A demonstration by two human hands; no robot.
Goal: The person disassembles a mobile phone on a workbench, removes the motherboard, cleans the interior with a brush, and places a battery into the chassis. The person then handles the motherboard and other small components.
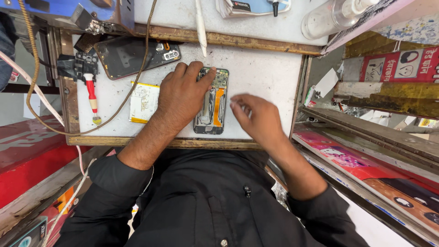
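One opened phone (211,105) is being pressed flat by the spread left hand (180,98). At three o'clock, the right hand (256,116) is being held with fingers loosely curled, pinching nothing visible.

Left hand (183,93): flat on opened phone (211,103), fingers at its top edge.
Right hand (256,116): just right of phone, fingers curled, apparently empty.
Phone: back off, board and orange flex showing, on white worktop (265,73).
Left of phone: battery (143,102), back cover (132,56), red screwdriver (92,97).
Top right: clear bottle (331,17).
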